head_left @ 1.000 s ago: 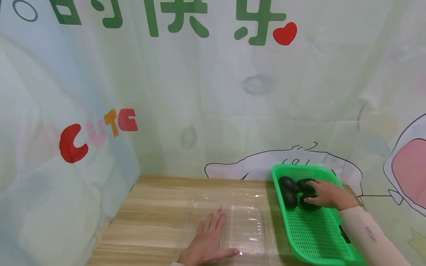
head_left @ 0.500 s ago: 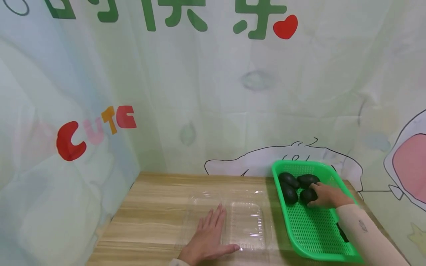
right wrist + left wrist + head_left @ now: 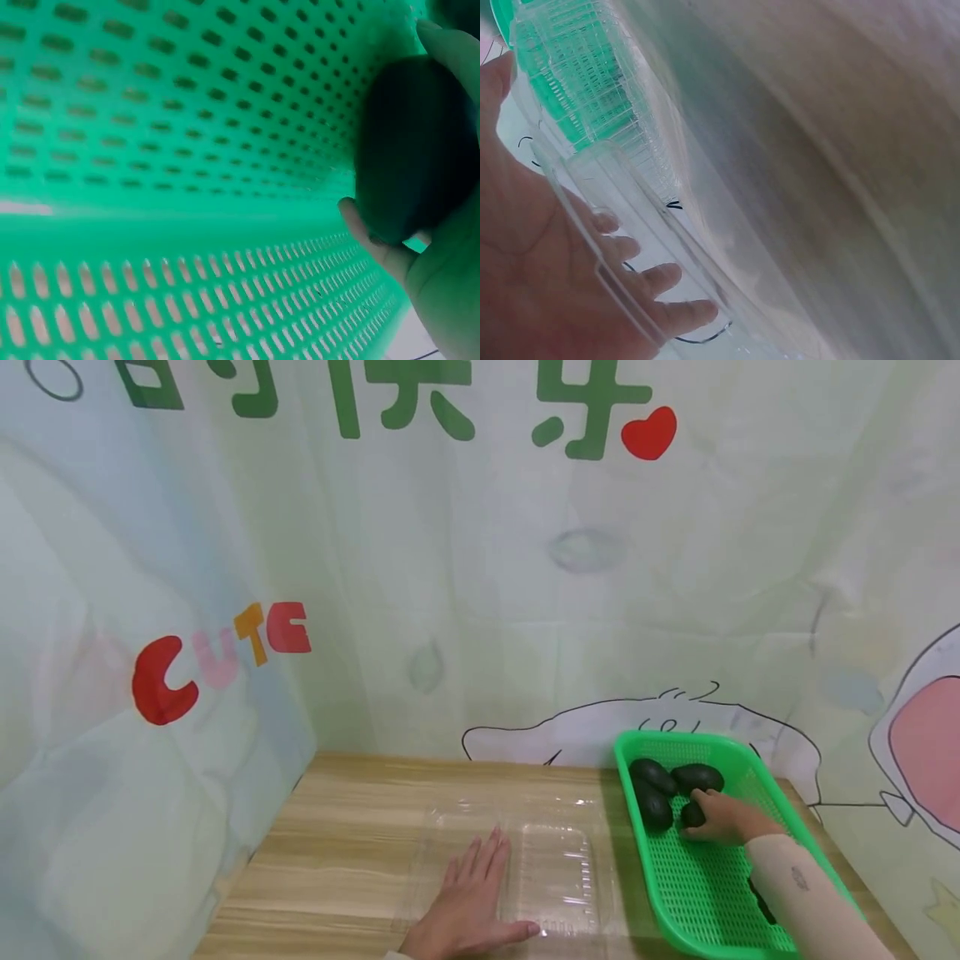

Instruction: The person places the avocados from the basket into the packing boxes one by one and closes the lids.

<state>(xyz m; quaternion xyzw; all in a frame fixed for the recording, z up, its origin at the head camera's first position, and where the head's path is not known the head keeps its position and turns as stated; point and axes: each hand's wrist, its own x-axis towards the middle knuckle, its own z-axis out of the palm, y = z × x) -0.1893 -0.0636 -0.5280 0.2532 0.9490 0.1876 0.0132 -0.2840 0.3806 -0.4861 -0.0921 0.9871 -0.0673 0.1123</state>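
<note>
Right hand [image 3: 722, 820] down in the green basket [image 3: 690, 889], and it's curled, thumb and fingers round one dark oval fruit [image 3: 692, 815]! Left hand [image 3: 468, 902], meanwhile, lies spread over the clear plastic container [image 3: 555, 877], fingers extended, thumb well out to the side.

Behind it all hangs the pale printed curtain [image 3: 480, 568]: green characters along the top, a red heart beside them, CUTE in colours on the left. Before it runs my wooden worktop [image 3: 337, 843], streaky grain across it. Along the worktop's right edge sits that perforated basket, far end up by the far right corner. Just left of it, towards the near edge, comes the container, a rectangular compartment showing right of my fingers.

And down to the fruit! Two dark ovals [image 3: 654, 810] lie together by the basket's left side, another dark oval [image 3: 697, 777] rests near its far edge, and my gripped one is just nearer me. Whether it touches the basket floor, I can't tell.
</note>
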